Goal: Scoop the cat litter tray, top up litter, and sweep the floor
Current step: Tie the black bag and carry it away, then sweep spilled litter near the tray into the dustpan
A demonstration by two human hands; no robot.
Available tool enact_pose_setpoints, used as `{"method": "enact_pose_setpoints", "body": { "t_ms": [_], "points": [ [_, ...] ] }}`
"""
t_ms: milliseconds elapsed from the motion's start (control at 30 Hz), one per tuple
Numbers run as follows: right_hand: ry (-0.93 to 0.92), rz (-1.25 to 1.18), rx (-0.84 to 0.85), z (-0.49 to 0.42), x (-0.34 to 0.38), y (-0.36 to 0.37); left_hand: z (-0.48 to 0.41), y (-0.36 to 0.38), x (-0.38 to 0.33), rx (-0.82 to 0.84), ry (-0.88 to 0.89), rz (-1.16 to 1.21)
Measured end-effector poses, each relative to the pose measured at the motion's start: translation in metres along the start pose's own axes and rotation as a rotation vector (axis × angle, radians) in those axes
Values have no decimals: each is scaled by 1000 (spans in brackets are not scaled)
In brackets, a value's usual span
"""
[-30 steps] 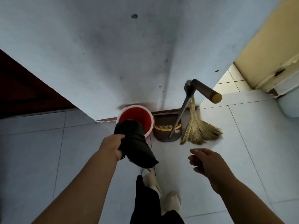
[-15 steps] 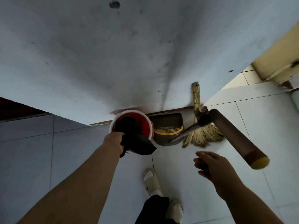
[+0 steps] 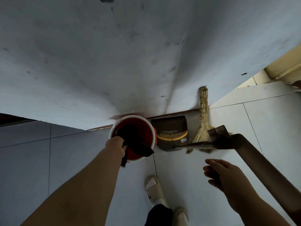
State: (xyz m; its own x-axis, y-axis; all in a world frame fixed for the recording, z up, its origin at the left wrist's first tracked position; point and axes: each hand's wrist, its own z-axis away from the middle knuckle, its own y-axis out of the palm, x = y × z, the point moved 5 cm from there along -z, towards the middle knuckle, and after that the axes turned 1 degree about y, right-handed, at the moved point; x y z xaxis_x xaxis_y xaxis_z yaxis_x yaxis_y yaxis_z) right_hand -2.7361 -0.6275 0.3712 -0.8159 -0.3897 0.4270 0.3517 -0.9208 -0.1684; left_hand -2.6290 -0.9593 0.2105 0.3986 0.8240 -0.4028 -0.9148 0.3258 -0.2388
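While a black bag (image 3: pixel 136 142) is gripped at its top edge by the curled fingers of the left hand (image 3: pixel 115 148), just left of centre frame, the bag's bulk is held inside the mouth of a red bin (image 3: pixel 147 128) with a white rim, and one corner of the bag is draped over the bin's near edge. The right hand (image 3: pixel 219 175) is seen at lower right with its fingers loosely bent and nothing held in it.

A long dark dustpan handle (image 3: pixel 254 159) is slanted from centre right down to the lower right corner, passing beside the right hand; no fingers are closed round it. The brown dustpan (image 3: pixel 169 126), edged with a yellow comb, is stood just right of the bin against the wall (image 3: pixel 114 62). A straw hand broom (image 3: pixel 203 128) is leaned upright on the wall just right of the dustpan, its bristles spread on the pale floor tiles (image 3: pixel 268 119). Two pale sandals (image 3: pixel 154 190) are seen at bottom centre.
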Motion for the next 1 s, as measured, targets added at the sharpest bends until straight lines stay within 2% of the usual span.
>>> {"method": "enact_pose_setpoints", "body": {
  "t_ms": [67, 333, 433, 600, 833, 1000],
  "points": [
    [-4, -9, -9, -3, -2, 0, 4, 0, 1, 9, -13, -2],
    [-31, -72, 5, -12, -6, -14, 83, 18, 2, 219, -63, -111],
    [-36, -81, -56, -9, -3, -28, 128, 35, 1, 368, -10, -219],
    [-142, 144, -81, 3, 31, -48, 169, 52, 8, 507, 263, -496],
    [16, -279, 57, -35, 55, -73, 205, 65, 25, 524, 392, -561],
    [94, -309, 208, -72, 77, -83, 238, 82, 50, 409, 457, -560]
  ]
}}
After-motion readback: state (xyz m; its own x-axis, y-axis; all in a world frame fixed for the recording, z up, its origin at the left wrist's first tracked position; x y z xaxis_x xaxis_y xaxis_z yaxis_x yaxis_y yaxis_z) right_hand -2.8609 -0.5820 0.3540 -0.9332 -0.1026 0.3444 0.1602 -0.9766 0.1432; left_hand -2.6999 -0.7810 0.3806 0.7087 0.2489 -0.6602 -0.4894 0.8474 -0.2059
